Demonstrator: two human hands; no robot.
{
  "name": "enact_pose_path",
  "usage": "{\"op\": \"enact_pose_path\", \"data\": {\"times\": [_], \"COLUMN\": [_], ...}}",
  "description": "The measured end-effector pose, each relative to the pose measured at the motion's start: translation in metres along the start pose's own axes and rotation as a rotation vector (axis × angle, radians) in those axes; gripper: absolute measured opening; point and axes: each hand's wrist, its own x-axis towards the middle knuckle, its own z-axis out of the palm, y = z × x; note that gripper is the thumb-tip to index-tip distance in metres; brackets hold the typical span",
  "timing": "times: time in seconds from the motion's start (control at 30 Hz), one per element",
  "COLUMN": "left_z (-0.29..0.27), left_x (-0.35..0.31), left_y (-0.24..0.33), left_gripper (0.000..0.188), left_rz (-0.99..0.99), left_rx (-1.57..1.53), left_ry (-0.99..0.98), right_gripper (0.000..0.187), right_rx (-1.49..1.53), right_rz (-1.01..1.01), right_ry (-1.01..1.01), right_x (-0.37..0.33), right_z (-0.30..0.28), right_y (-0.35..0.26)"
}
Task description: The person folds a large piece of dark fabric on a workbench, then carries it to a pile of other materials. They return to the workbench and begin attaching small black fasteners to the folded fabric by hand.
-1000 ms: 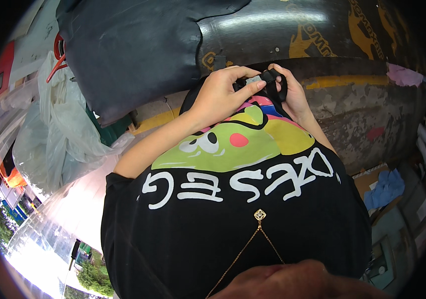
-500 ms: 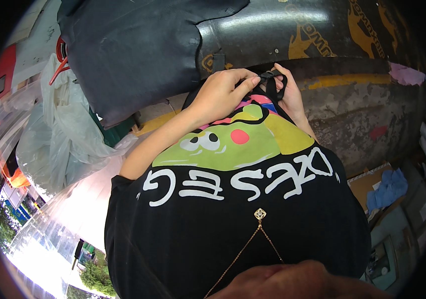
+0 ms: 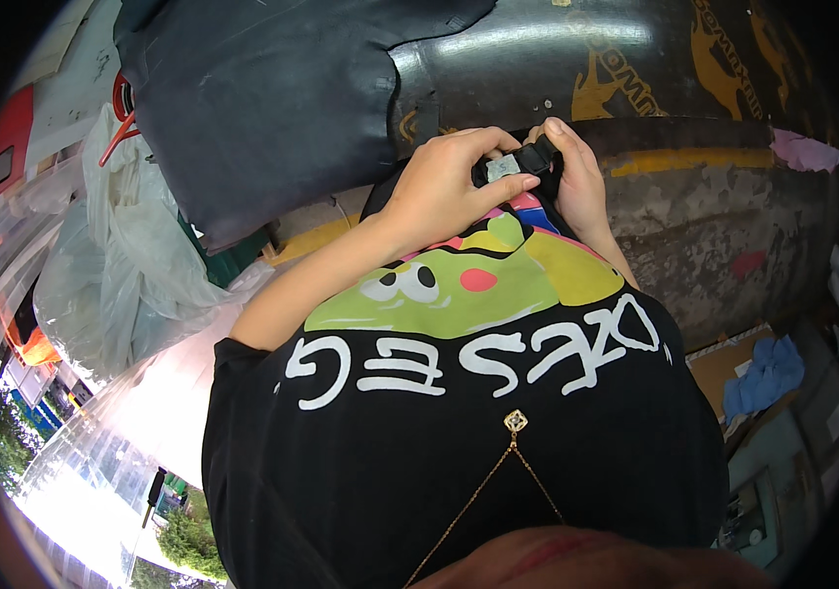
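Observation:
Between my two hands, in front of my waist, is a black buckle [image 3: 538, 155] on a black strap. A small pale grey-green rectangular piece [image 3: 503, 169] shows beside the buckle, close to my left fingers. My left hand [image 3: 454, 182] is closed on that end, its thumb lying along the lower edge and its fingers over the top. My right hand [image 3: 581, 182] grips the buckle's right side, thumb and fingertips around it. The far fingertips of both hands are partly hidden. The black strap loops down behind the buckle toward my printed black shirt [image 3: 459, 442].
A dark leather-like sheet [image 3: 262, 108] hangs over the near edge of a black-topped table [image 3: 517, 74]. Pale plastic bags [image 3: 115, 265] stand at left. A blue cloth [image 3: 763, 378] lies on cardboard at lower right, and a pink scrap [image 3: 802, 149] is at the table's right end.
The buckle has turned, and the pale piece beside it now shows. My left thumb has shifted down and right. My right fingers have closed around the buckle's right side.

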Motion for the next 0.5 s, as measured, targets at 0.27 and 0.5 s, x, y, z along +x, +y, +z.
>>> {"op": "enact_pose_path", "data": {"times": [0.27, 0.5], "left_z": [0.005, 0.003], "left_x": [-0.004, -0.002], "left_y": [-0.012, -0.015], "left_gripper": [0.042, 0.04], "left_rz": [0.071, -0.029], "left_rx": [-0.048, -0.133], "left_ry": [0.134, 0.06], "right_gripper": [0.009, 0.012], "right_rx": [-0.668, -0.928], "right_rz": [-0.224, -0.291], "right_ry": [-0.164, -0.563], "right_x": [-0.003, 0.018], "right_z": [-0.012, -0.017], "right_y": [-0.039, -0.083]}}
